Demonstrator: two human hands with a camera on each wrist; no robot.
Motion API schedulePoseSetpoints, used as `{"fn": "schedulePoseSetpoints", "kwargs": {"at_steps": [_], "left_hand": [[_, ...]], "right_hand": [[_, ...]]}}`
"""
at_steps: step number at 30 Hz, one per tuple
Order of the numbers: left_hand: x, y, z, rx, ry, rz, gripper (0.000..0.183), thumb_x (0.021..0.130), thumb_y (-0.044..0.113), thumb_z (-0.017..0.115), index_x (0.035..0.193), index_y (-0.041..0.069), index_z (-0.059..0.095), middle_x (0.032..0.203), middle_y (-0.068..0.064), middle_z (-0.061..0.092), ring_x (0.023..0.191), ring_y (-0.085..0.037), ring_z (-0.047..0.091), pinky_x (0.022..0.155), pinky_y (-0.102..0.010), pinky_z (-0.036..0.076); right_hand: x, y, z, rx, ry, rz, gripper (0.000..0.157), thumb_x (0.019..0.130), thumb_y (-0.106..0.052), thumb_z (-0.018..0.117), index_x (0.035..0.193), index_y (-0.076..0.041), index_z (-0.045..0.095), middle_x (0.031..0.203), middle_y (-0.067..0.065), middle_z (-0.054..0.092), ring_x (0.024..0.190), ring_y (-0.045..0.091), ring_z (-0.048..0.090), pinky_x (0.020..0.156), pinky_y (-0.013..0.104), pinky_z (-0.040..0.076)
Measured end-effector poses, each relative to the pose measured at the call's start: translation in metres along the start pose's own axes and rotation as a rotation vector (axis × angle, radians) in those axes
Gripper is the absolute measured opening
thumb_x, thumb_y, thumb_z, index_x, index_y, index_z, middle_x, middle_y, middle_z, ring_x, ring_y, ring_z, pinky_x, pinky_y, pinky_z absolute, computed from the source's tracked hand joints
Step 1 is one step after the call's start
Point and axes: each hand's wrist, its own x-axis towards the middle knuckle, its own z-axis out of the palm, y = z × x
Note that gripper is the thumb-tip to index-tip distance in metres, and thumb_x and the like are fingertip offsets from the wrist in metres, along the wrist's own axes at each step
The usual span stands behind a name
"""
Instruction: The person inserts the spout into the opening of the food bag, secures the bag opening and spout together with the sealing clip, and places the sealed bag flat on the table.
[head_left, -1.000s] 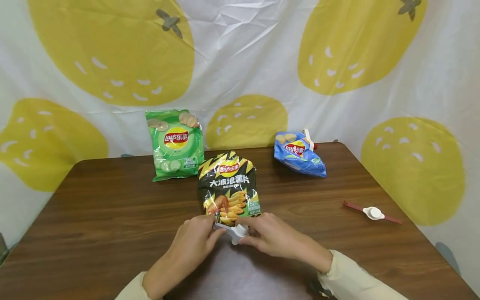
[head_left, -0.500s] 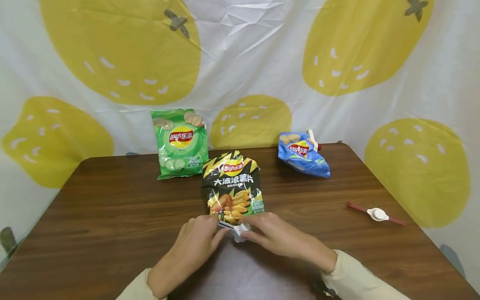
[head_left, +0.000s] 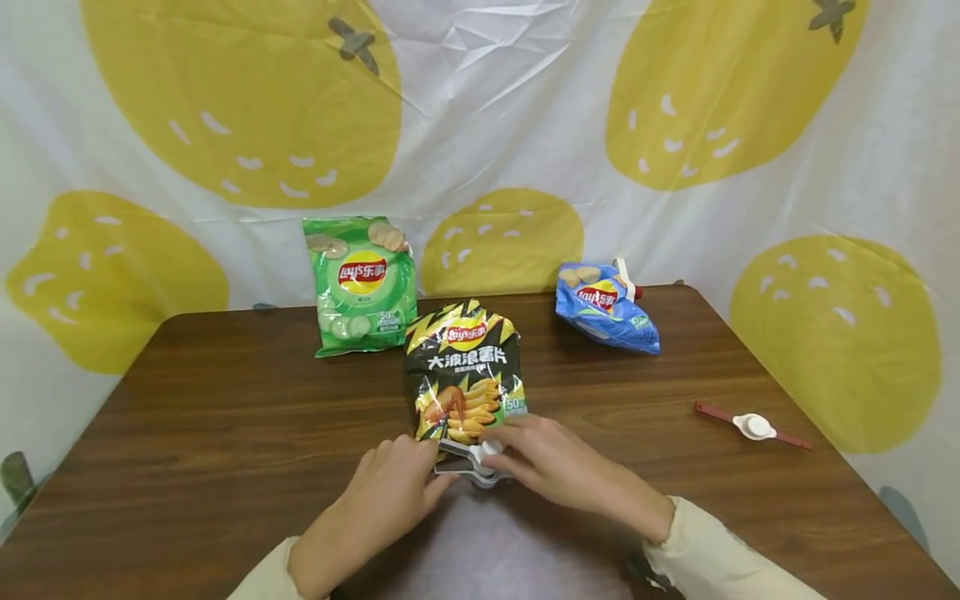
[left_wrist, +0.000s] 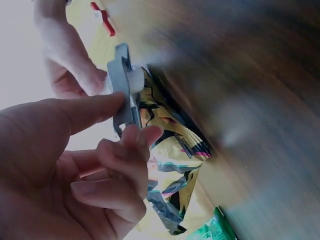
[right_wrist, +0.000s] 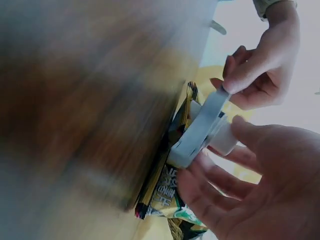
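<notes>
A grey-white bag clip (head_left: 477,478) with a round white cap sits at the near end of a black and yellow chip bag (head_left: 463,367) lying on the table. Its two bars stand apart at the left end. My left hand (head_left: 386,483) pinches that end between thumb and fingers; in the left wrist view the thumb lies on the grey bar (left_wrist: 119,82). On the cap side, my right hand (head_left: 562,467) holds the clip, with thumb and fingers around the white cap (right_wrist: 223,139) in the right wrist view. Whether the bag's edge lies between the bars is hard to see.
A green chip bag (head_left: 360,287) leans against the patterned cloth at the back. Toward the back right is a blue chip bag (head_left: 606,308) with a white and red clip (head_left: 624,279) on it. Another red and white clip (head_left: 754,427) lies at the right.
The clip's two bars have spread apart at the left end. The right hand has shifted slightly on the cap. Early on, the head view moved a little; the bags stay in place.
</notes>
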Motion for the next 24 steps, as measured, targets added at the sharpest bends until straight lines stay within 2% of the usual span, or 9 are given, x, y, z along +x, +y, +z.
{"fn": "schedulePoseSetpoints", "kwargs": {"at_steps": [4, 8, 15, 18, 21, 24], "left_hand": [[0.000, -0.001, 0.000, -0.007, -0.042, 0.016, 0.034, 0.082, 0.031, 0.080, 0.065, 0.015, 0.054, 0.058, -0.003, 0.053, 0.050, -0.024, 0.054, 0.041, -0.039, 0.039], [-0.001, -0.002, 0.002, -0.013, -0.067, 0.029, 0.035, 0.081, 0.030, 0.080, 0.063, 0.018, 0.052, 0.058, -0.001, 0.053, 0.050, -0.024, 0.056, 0.040, -0.038, 0.038], [0.001, -0.010, -0.005, -0.032, -0.059, 0.030, 0.034, 0.083, 0.030, 0.079, 0.066, 0.018, 0.052, 0.058, 0.001, 0.050, 0.052, -0.022, 0.056, 0.042, -0.039, 0.040], [0.008, -0.018, -0.013, -0.070, -0.050, -0.010, 0.033, 0.086, 0.030, 0.077, 0.067, 0.019, 0.052, 0.055, 0.005, 0.046, 0.051, -0.016, 0.051, 0.044, -0.037, 0.038], [0.018, -0.029, -0.020, -0.115, -0.022, -0.050, 0.030, 0.089, 0.028, 0.074, 0.069, 0.018, 0.055, 0.056, 0.007, 0.045, 0.051, -0.013, 0.046, 0.046, -0.034, 0.037], [0.028, -0.040, -0.025, -0.155, 0.037, -0.077, 0.020, 0.091, 0.025, 0.073, 0.080, 0.012, 0.063, 0.065, 0.004, 0.052, 0.059, -0.014, 0.049, 0.052, -0.033, 0.042]], "right_hand": [[-0.001, 0.000, -0.001, -0.011, 0.022, -0.034, 0.028, 0.094, -0.032, 0.069, 0.114, -0.013, 0.072, 0.097, -0.005, 0.061, 0.086, 0.008, 0.055, 0.074, 0.024, 0.050], [-0.001, -0.001, -0.003, 0.016, -0.002, -0.042, 0.029, 0.094, -0.028, 0.069, 0.118, -0.012, 0.071, 0.100, -0.004, 0.061, 0.088, 0.010, 0.056, 0.076, 0.023, 0.050], [0.000, 0.001, -0.013, 0.064, -0.002, -0.039, 0.030, 0.095, -0.020, 0.067, 0.123, -0.009, 0.067, 0.110, 0.000, 0.063, 0.095, 0.009, 0.057, 0.082, 0.026, 0.052], [0.001, 0.004, -0.022, 0.092, 0.040, -0.029, 0.029, 0.097, -0.020, 0.065, 0.123, -0.007, 0.066, 0.105, -0.001, 0.062, 0.089, 0.010, 0.057, 0.078, 0.025, 0.052], [0.003, 0.009, -0.033, 0.127, 0.108, -0.005, 0.024, 0.096, -0.019, 0.066, 0.118, -0.009, 0.067, 0.091, -0.006, 0.058, 0.080, 0.011, 0.055, 0.070, 0.024, 0.049], [0.006, 0.017, -0.043, 0.178, 0.171, 0.033, 0.021, 0.094, -0.017, 0.070, 0.114, -0.010, 0.069, 0.084, -0.009, 0.057, 0.076, 0.009, 0.053, 0.066, 0.025, 0.048]]}}
